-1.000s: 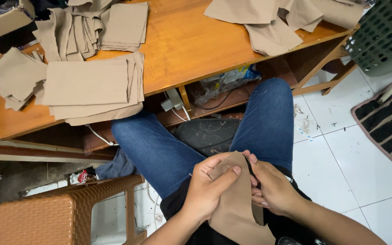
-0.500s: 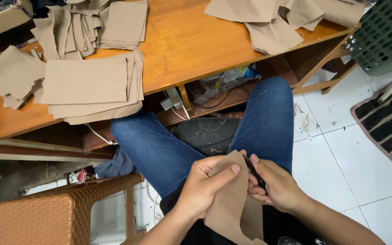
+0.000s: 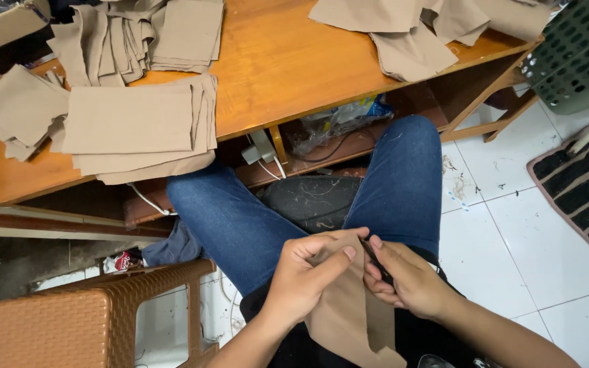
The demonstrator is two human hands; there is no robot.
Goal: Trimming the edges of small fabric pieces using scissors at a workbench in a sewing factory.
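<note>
Nearest, in lap: tan fabric piece [image 3: 349, 310], hanging down between knees, lower edge notched. Left hand [image 3: 305, 276] clamped on its top edge, thumb over cloth. Right hand [image 3: 407, 283] closed around small dark tool [image 3: 376, 262] at same edge. Beyond: jeans [image 3: 403, 184], bare white floor tiles [image 3: 512, 211] to right, brown woven stool [image 3: 90, 317] close at left. Farther: wooden table [image 3: 288, 61], stacked tan pieces [image 3: 134, 126] overhanging its near edge, loose pieces [image 3: 410, 41] at far right; green basket [image 3: 581, 54], striped mat [image 3: 584, 184].
</note>
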